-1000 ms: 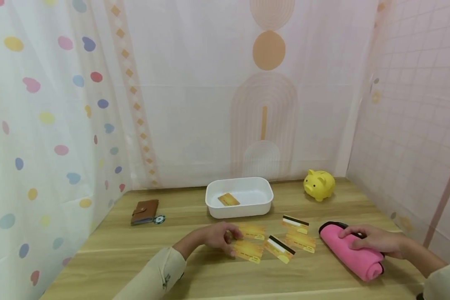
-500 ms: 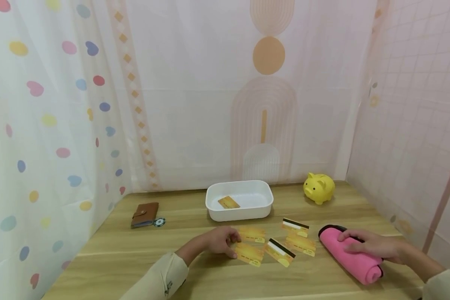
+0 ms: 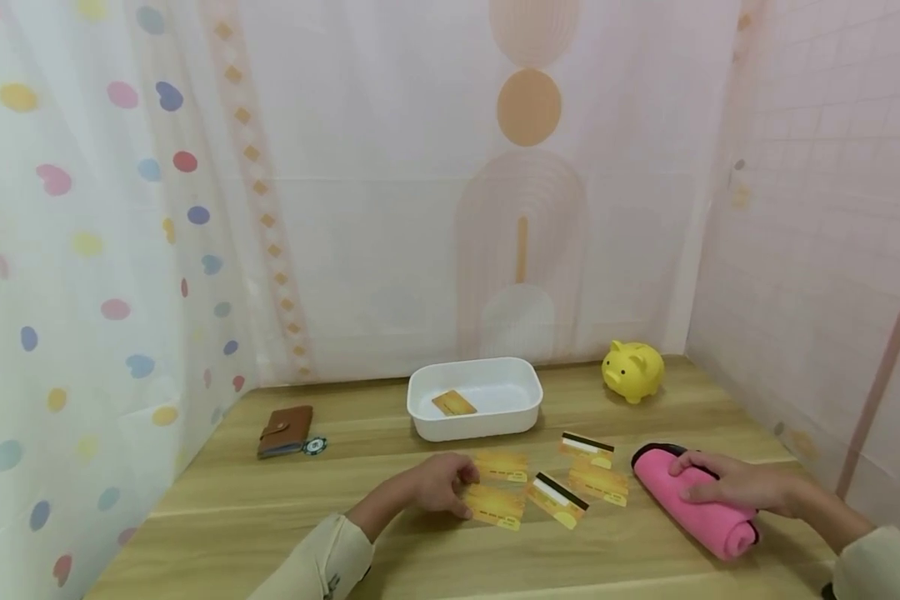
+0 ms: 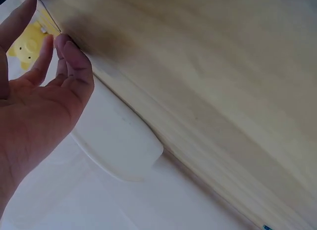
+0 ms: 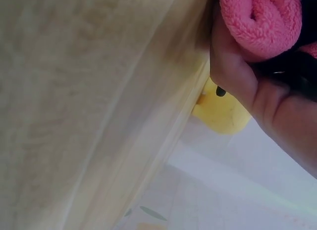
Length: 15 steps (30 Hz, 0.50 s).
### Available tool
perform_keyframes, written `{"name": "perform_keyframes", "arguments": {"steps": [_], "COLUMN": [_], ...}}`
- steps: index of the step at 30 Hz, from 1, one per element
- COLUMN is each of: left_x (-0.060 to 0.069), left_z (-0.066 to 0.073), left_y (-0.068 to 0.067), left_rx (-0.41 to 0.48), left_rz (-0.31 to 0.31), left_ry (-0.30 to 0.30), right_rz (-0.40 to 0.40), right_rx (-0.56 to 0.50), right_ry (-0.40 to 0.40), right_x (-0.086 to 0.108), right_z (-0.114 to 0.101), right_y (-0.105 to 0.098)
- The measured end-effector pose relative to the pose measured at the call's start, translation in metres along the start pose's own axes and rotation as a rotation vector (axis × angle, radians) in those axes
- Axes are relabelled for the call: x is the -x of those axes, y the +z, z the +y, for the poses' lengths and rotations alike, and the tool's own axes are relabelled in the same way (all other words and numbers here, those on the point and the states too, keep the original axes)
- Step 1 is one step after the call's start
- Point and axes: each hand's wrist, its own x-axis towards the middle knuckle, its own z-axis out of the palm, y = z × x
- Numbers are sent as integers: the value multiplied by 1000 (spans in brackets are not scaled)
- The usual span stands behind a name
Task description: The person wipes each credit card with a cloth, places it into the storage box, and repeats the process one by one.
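Several orange-yellow cards (image 3: 598,482) lie face up or stripe up on the wooden table. At the left side of this group is my left hand (image 3: 437,487), its bent fingertips touching the left edges of two cards (image 3: 495,505), thumb and fingers apart. In the left wrist view the left hand (image 4: 47,91) shows its palm. My right hand (image 3: 746,483) grips a pink fleece roll (image 3: 693,504) with black edging, right of the cards. The right wrist view shows the roll (image 5: 262,24) in the right hand (image 5: 247,84), its fingers mostly hidden.
Behind the cards stands a white tray (image 3: 480,427) with one card (image 3: 454,403) inside. A yellow piggy bank (image 3: 633,372) is at the back right. A brown wallet (image 3: 287,428) and a round chip (image 3: 315,446) lie at the left. Curtains border the table.
The head view has shifted slightly. Both hands keep nearly the same places, the left at the cards' edge and the right on the pink roll.
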Motion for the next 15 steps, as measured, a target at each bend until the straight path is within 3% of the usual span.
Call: {"name": "perform_keyframes", "arguments": {"steps": [15], "left_x": [7], "left_z": [3], "left_y": [0], "left_rx": [-17], "left_rz": [-29], "left_ry": [3], "right_rz": [23], "right_rx": [-2], "right_ry": [6], "right_x": [-2], "right_z": [1], "right_y": [1]}}
